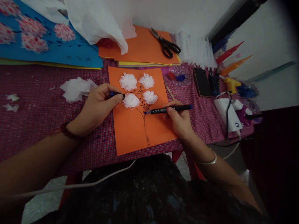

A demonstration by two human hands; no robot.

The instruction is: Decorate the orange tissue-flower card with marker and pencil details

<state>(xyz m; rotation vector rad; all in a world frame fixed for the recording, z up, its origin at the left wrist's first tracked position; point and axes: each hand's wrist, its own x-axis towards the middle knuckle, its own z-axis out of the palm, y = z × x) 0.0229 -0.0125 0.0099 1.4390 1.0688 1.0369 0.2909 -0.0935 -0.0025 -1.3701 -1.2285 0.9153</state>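
Note:
In my right hand (179, 119) a black marker pen (173, 109) lies nearly level, its blue tip at a drawn stem on the orange sheet (130, 133). Pinched between thumb and fingers of my left hand (100, 101) is the dark marker cap (116, 94), by the sheet's left edge. Several fluffy white paper flowers (128, 81) sit on the upper half of the sheet. Dark stems and small dark leaves (140, 90) are drawn among and below them.
White tissue pieces (76, 89) lie left of the sheet. Behind are scissors (165, 45) on orange paper and a blue sheet (58, 49) with pink-white flowers. A clear paint dish (179, 77), phone (202, 82), yellow glue gun (231, 84) and white power bank (227, 113) are on the right.

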